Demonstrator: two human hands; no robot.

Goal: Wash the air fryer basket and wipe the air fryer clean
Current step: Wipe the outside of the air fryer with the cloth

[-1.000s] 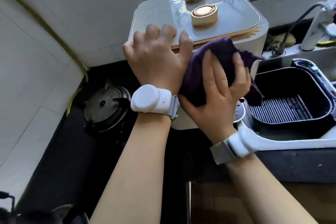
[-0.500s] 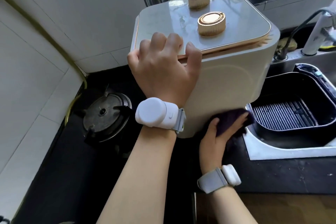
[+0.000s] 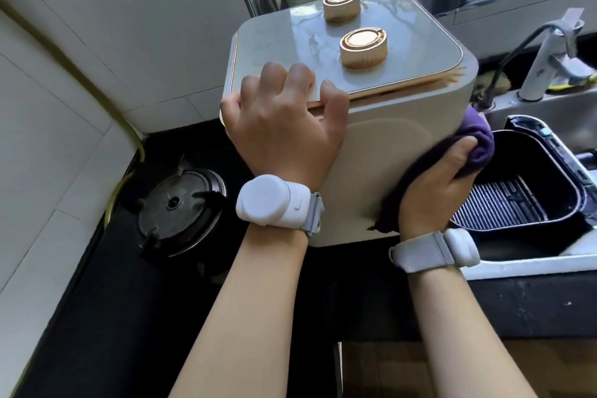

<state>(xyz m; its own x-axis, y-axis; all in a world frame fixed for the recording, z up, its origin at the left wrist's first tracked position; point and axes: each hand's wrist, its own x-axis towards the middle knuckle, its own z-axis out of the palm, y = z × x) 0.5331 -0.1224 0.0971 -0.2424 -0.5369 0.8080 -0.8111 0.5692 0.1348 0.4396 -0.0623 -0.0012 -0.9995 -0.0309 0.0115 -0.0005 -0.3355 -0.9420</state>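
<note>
The air fryer stands on the dark worktop between the gas burner and the sink; its basket sits out in the sink to the right, whether washed I cannot tell; the wiping looks under way, with the fryer's near face being covered and other sides probably still to do. The left hand curls over the fryer's top edge, steadying it; the right hand grips a purple cloth and presses it against the fryer's right corner.

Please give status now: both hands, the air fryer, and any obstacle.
Left hand grips air fryer top edge. Right hand presses purple cloth on its side. Basket apart, at right. No obstacle seen.
</note>
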